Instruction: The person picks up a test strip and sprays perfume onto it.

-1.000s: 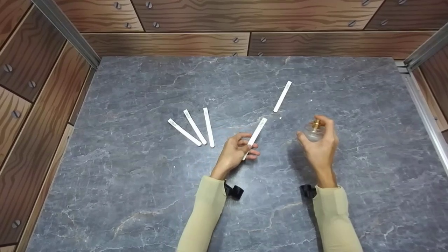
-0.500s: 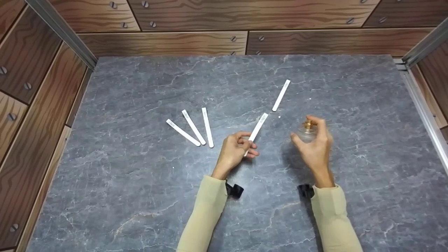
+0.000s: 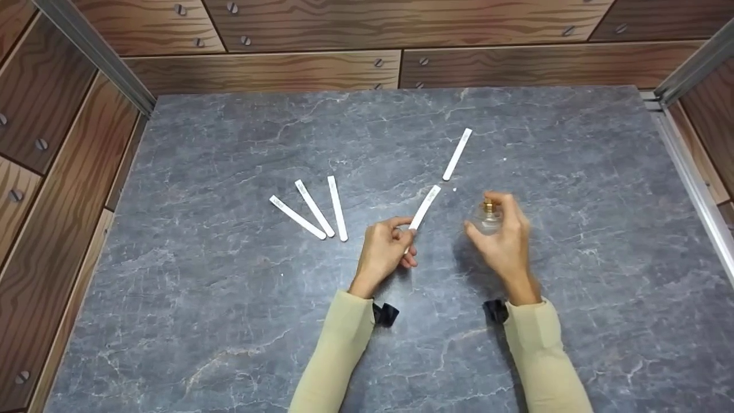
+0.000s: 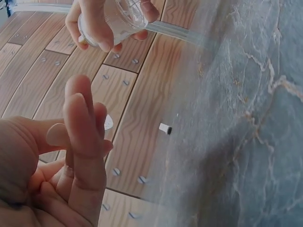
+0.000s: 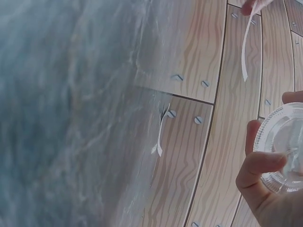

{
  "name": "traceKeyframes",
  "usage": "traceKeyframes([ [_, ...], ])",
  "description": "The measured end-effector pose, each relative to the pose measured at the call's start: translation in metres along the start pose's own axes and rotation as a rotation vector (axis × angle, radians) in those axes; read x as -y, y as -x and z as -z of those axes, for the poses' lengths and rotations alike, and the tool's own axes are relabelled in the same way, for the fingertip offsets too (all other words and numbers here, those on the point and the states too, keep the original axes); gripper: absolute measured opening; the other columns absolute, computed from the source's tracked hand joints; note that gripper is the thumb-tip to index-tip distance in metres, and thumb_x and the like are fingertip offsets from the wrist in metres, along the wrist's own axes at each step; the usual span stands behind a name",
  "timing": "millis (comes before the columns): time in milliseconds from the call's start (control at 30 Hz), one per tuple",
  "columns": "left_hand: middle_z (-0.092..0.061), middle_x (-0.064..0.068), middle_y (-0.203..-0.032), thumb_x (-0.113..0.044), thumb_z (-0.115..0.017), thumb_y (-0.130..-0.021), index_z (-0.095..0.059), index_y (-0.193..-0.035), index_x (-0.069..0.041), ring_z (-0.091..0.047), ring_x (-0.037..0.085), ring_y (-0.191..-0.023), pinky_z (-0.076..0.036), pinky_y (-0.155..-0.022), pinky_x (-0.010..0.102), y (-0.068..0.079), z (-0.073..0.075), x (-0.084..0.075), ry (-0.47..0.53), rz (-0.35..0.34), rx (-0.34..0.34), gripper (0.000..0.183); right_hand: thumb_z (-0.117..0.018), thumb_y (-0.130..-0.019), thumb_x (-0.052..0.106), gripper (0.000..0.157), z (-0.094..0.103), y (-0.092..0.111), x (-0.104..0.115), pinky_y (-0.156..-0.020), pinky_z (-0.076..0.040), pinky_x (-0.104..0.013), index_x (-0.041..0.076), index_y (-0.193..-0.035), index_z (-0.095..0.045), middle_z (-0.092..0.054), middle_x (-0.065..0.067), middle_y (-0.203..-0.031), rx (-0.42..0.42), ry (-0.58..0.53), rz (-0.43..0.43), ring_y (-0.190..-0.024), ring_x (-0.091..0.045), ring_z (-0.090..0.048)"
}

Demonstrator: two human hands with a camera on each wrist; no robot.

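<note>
My left hand (image 3: 383,248) pinches a white paper test strip (image 3: 425,207) near its lower end. The strip points up and away to the right, a bit bent in the right wrist view. In my right hand (image 3: 509,244) is a clear glass perfume bottle (image 3: 490,222), gripped between thumb and fingers above the table. Its gold spray head (image 3: 488,205) sits under the index finger and faces the strip, with a gap between them. The left wrist view shows the ribbed glass of the bottle (image 4: 124,21) in the fingers.
Three white strips lie fanned on the marbled grey table (image 3: 229,315) at left, the nearest to my hand being the right strip (image 3: 338,209). Another strip (image 3: 457,154) lies farther back at right. Small white specks dot the table. Wood-patterned walls (image 3: 321,71) enclose it.
My right hand has carried the perfume bottle left, closer to the test strip. The left hand keeps its pinch, its other fingers now more folded. The view has shifted slightly.
</note>
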State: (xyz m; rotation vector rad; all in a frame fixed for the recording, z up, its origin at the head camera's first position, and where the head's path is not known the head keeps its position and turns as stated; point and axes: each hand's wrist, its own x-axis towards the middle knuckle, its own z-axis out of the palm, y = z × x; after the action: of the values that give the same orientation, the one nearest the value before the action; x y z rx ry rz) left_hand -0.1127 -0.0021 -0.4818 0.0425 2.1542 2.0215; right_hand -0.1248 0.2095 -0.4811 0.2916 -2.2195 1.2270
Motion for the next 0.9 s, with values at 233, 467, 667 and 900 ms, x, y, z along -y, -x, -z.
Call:
traceKeyframes([
  [233, -0.060, 0.000, -0.054, 0.004, -0.060, -0.096, -0.065, -0.125, 0.009, -0.051, 0.006, -0.035, -0.051, -0.035, 0.029, 0.0017, 0.0010, -0.0004, -0.086, -0.026, -0.032, 0.030, -0.081, -0.061, -0.014, 0.052, -0.0037, 0.0017, 0.0008, -0.072, -0.049, -0.020, -0.008, -0.108, -0.061, -0.067, -0.021, -0.090, 0.016, 0.009, -0.007, -0.078, -0.037, -0.062],
  [467, -0.059, -0.001, -0.053, 0.003, -0.060, -0.096, -0.065, -0.124, 0.010, -0.047, 0.005, -0.033, -0.040, -0.032, 0.018, 0.0017, 0.0009, -0.0011, -0.126, -0.042, -0.046, 0.029, -0.080, -0.061, -0.012, 0.051, -0.0022, 0.0010, -0.0014, -0.071, -0.049, -0.023, -0.009, -0.108, -0.060, -0.066, -0.021, -0.090, 0.015, 0.025, 0.009, -0.077, -0.036, -0.062],
  [667, -0.061, 0.002, -0.053, 0.003, -0.060, -0.096, -0.065, -0.124, 0.011, -0.047, 0.005, -0.033, -0.040, -0.032, 0.018, 0.0006, -0.0005, -0.0023, -0.132, -0.055, -0.046, 0.029, -0.080, -0.061, -0.012, 0.050, -0.0020, -0.0004, -0.0006, -0.073, -0.048, -0.024, -0.009, -0.106, -0.060, -0.064, -0.020, -0.088, 0.004, 0.026, 0.032, -0.077, -0.035, -0.060],
  [900, -0.060, 0.000, -0.053, 0.002, -0.060, -0.097, -0.066, -0.125, 0.009, -0.047, 0.005, -0.033, -0.043, -0.033, 0.020, 0.0016, 0.0009, -0.0001, -0.131, -0.051, -0.061, 0.029, -0.078, -0.062, -0.011, 0.048, -0.0032, 0.0000, 0.0002, -0.070, -0.048, -0.024, -0.007, -0.106, -0.060, -0.063, -0.019, -0.089, -0.001, 0.034, 0.032, -0.076, -0.033, -0.060],
])
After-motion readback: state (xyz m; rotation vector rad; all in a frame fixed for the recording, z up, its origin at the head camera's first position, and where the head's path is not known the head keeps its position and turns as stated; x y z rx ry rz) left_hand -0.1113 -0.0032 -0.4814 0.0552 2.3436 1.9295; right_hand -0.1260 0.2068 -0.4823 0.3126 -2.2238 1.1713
